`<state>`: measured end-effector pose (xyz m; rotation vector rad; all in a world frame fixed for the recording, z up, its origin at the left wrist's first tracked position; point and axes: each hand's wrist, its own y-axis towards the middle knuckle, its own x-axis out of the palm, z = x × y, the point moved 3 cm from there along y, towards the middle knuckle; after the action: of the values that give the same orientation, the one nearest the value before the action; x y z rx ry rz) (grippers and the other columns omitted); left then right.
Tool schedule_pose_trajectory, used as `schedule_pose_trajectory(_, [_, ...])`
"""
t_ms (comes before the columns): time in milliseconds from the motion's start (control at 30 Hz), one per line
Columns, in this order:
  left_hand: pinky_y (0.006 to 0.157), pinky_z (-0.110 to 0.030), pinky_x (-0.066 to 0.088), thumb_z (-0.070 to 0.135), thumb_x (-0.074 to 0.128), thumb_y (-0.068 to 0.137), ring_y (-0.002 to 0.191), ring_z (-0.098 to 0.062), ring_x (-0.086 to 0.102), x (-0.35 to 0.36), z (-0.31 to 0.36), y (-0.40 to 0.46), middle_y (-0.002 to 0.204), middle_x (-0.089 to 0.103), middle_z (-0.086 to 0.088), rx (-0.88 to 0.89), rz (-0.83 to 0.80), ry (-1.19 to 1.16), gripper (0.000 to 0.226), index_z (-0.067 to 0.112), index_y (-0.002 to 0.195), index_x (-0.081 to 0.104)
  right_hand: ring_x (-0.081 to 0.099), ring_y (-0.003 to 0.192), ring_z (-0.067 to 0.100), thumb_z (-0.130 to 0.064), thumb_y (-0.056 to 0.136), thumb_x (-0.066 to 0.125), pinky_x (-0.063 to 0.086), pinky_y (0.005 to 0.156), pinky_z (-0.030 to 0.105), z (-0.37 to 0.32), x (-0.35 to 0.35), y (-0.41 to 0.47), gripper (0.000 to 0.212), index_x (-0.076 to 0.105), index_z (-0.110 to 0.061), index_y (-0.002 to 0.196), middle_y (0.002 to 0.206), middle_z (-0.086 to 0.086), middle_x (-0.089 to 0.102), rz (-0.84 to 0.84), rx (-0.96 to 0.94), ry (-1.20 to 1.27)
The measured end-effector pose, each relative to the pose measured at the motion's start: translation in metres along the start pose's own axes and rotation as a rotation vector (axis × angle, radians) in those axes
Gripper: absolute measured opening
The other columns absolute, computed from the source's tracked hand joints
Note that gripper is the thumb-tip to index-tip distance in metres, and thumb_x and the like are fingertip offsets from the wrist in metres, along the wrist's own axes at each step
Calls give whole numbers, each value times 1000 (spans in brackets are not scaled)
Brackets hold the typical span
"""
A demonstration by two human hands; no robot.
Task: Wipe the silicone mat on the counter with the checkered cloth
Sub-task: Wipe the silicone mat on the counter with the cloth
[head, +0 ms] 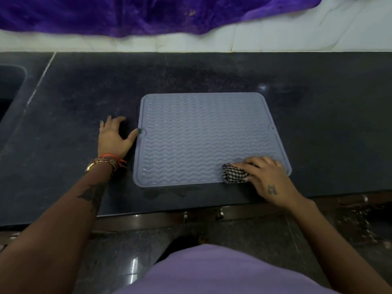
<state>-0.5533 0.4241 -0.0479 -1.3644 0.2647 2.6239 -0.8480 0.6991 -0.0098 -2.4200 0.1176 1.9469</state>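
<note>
dark counter (84, 98), grey silicone mat (203, 132), white wall (297, 37)

Head camera looks steeply down (wide-angle, close) at the counter (84, 98).

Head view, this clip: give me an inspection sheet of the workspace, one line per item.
Surface: dark speckled stone counter; a damp patch at its front edge, by the mat.
Job's things: grey-blue silicone mat lies flat on the counter; checkered cloth bunched on the mat's near right corner.
Clutter: nothing seen.
Grippers: right hand grips the cloth, pressing it on the mat; left hand rests on the counter, thumb tip touching the mat's left edge.
Cables: nothing seen.
Surroundings: purple fabric over the white ledge behind; sink at far left.
</note>
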Motion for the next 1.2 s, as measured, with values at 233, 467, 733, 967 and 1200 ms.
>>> schedule_pose_trajectory(233, [117, -48, 14, 42, 62, 83, 140, -40, 19, -1, 1, -1, 144, 37, -25, 38, -9, 21, 58, 11, 130, 47, 53, 104, 31, -12, 85, 61, 39, 83, 43, 38, -11, -20, 45, 55, -28, 127, 116, 4, 62, 34, 192, 2])
schedule_pose_trajectory(467, [117, -50, 14, 41, 62, 84, 136, -41, 28, 0, 4, -1, 137, 46, -25, 132, 37, 59, 57, 5, 126, 50, 53, 101, 34, -13, 87, 58, 43, 80, 44, 39, -5, -17, 40, 56, -22, 126, 116, 7, 60, 187, 382, 4])
schedule_pose_trajectory(733, [116, -52, 12, 33, 54, 83, 136, -43, 29, -1, 21, -5, 137, 46, -24, 158, 64, 66, 55, 1, 128, 47, 55, 106, 31, -30, 91, 54, 45, 84, 38, 64, -31, -2, 40, 49, -18, 128, 120, 14, 58, 449, 672, 278])
schedule_pose_trajectory(967, [116, -51, 15, 21, 56, 89, 135, -41, 32, 30, 71, -18, 138, 46, -21, 233, 40, 47, 42, 4, 128, 49, 49, 102, 35, -27, 91, 49, 45, 71, 41, 40, -2, 6, 39, 43, -4, 121, 117, 21, 48, 310, 794, -21])
schedule_pose_trajectory(1200, [118, -47, 5, 41, 45, 90, 142, -36, 18, 70, 128, -19, 149, 33, -16, 303, -85, 51, 56, 11, 137, 40, 54, 109, 28, -31, 92, 52, 43, 85, 32, 54, -6, 19, 38, 48, -13, 125, 124, 12, 55, 295, 567, 470])
